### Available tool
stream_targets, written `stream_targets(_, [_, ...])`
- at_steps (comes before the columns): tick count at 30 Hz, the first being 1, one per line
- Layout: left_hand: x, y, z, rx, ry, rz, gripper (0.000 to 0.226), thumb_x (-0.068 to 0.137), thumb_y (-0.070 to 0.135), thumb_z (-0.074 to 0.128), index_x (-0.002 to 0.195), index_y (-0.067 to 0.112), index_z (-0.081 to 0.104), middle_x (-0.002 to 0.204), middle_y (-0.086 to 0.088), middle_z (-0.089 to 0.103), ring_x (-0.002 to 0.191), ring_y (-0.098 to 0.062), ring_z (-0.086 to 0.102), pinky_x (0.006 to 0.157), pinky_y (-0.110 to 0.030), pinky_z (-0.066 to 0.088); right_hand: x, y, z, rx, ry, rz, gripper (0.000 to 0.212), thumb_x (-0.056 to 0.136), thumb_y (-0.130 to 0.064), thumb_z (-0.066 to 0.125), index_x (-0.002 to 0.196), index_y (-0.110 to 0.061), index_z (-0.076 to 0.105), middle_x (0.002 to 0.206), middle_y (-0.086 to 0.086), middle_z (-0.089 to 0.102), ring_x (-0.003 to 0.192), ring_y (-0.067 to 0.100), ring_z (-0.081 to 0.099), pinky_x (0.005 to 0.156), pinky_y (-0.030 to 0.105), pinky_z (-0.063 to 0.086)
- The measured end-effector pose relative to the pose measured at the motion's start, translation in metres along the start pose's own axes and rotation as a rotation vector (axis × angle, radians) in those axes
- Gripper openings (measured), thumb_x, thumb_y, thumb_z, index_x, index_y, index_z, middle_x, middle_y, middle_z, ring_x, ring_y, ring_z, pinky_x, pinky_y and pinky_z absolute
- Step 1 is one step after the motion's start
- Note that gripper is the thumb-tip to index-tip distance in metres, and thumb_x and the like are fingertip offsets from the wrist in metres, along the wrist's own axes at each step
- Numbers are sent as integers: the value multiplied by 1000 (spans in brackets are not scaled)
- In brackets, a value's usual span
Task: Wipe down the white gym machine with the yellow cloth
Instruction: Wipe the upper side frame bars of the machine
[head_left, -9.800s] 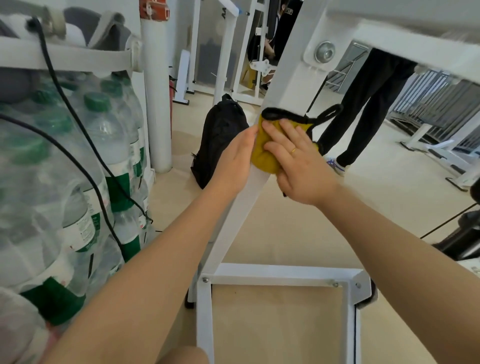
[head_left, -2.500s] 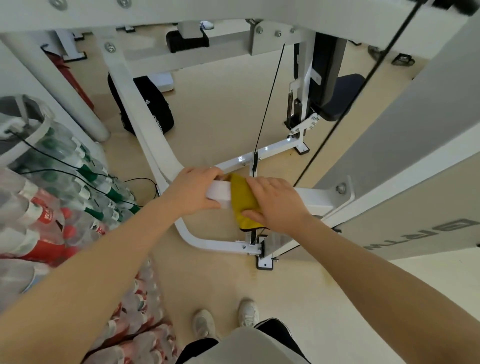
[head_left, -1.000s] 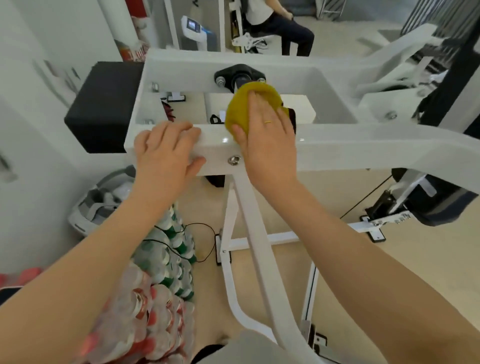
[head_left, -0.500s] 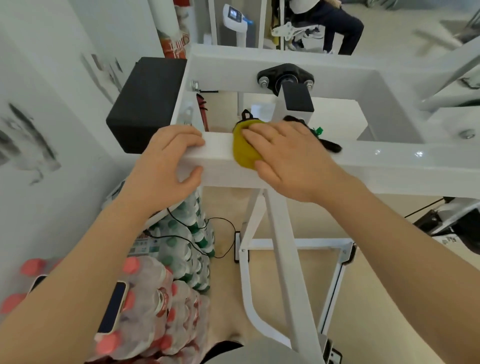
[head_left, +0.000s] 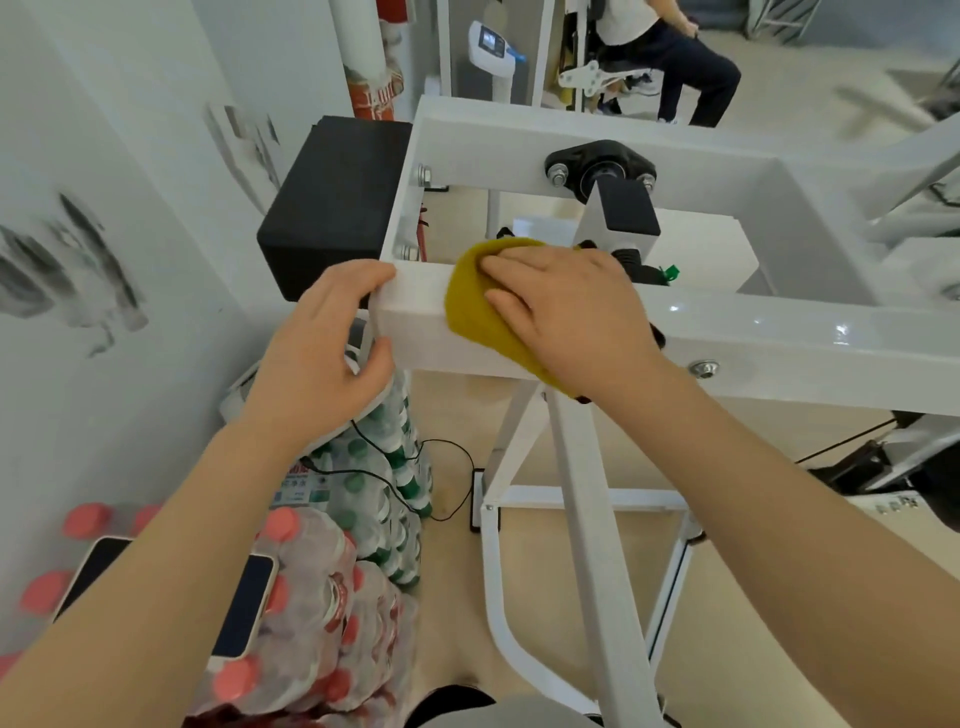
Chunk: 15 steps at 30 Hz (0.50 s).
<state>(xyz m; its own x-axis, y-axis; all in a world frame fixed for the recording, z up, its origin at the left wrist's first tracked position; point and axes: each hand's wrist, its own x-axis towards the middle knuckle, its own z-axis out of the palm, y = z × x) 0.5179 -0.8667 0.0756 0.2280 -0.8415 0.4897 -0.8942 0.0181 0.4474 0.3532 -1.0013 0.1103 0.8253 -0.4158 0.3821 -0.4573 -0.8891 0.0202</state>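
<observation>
Both hands on top beam of white gym machine (head_left: 769, 332). Right hand (head_left: 566, 312) flat, fingers straight, pressing yellow cloth (head_left: 470, 306) onto beam near corner. Left hand (head_left: 322, 358) curled round beam end, steadying. Best: keep palm pressure even, overlap strokes, wrap cloth over edge

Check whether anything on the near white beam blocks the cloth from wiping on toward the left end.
Only the left hand does: it grips the end of the near white beam, just left of the yellow cloth pressed under the right hand. A short bare strip of beam separates cloth and hand; nothing else sits on it.
</observation>
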Motion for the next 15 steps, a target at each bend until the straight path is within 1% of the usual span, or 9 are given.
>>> stream_targets(2, [0, -2, 6, 35, 27, 16, 47, 79, 25, 48, 118, 1, 51, 123, -13, 50, 110, -13, 45, 93, -4, 31, -11, -1, 16, -107, 117, 116, 45, 94, -39, 31, 110, -15, 65, 106, 4, 68, 96, 29, 62, 85, 37, 31])
stream_targets(4, [-1, -1, 9, 45, 41, 24, 47, 78, 24, 47, 117, -2, 53, 124, -16, 49, 114, -19, 45, 97, -10, 32, -11, -18, 31, -210, 124, 119, 47, 93, -42, 31, 111, -13, 62, 107, 7, 66, 98, 30, 60, 88, 40, 30])
stream_targets(6, [-3, 2, 10, -10, 40, 12, 50, 76, 21, 44, 120, -4, 50, 126, -18, 48, 116, -15, 43, 99, -10, 32, -2, -40, 36, -247, 134, 57, 51, 92, -45, 32, 117, -11, 60, 113, 8, 64, 105, 30, 58, 93, 41, 30])
stream_targets(8, [-6, 6, 9, -64, 43, -31, 54, 76, 21, 42, 125, -2, 47, 129, -15, 47, 116, -7, 40, 98, -5, 30, 3, -51, 40, -272, 181, -21, 52, 91, -46, 36, 121, -11, 60, 119, 8, 63, 110, 29, 57, 96, 40, 31])
stream_targets(9, [-8, 7, 9, -77, 46, -40, 55, 76, 22, 41, 126, -1, 46, 131, -14, 47, 117, -5, 39, 99, -4, 29, 3, -51, 43, -266, 212, -50, 51, 91, -46, 39, 122, -11, 60, 119, 8, 63, 110, 29, 58, 97, 40, 31])
stream_targets(10, [-10, 7, 9, -73, 51, -39, 55, 77, 22, 41, 126, -1, 46, 132, -14, 46, 120, -6, 38, 101, -7, 29, 0, -46, 44, -253, 240, -73, 50, 91, -46, 41, 122, -11, 60, 119, 8, 63, 110, 29, 58, 96, 40, 32])
stream_targets(12, [-12, 9, 12, 10, 77, 5, 52, 79, 20, 42, 126, -3, 47, 133, -17, 47, 126, -16, 37, 108, -25, 30, -13, -29, 41, -240, 264, -59, 50, 91, -46, 44, 120, -10, 61, 119, 10, 63, 109, 30, 59, 96, 40, 34])
stream_targets(14, [-12, 16, 19, 153, 107, 136, 48, 80, 16, 44, 125, -1, 47, 131, -20, 49, 128, -27, 35, 108, -43, 31, -35, -1, 38, -267, 284, 34, 49, 92, -46, 43, 118, -8, 61, 119, 11, 63, 110, 31, 59, 97, 41, 34])
stream_targets(15, [-10, 21, 25, 201, 125, 218, 46, 80, 13, 45, 124, 1, 46, 129, -20, 51, 127, -30, 36, 107, -46, 31, -48, 15, 37, -293, 293, 80, 49, 93, -45, 42, 118, -7, 61, 120, 11, 63, 110, 31, 59, 97, 41, 34])
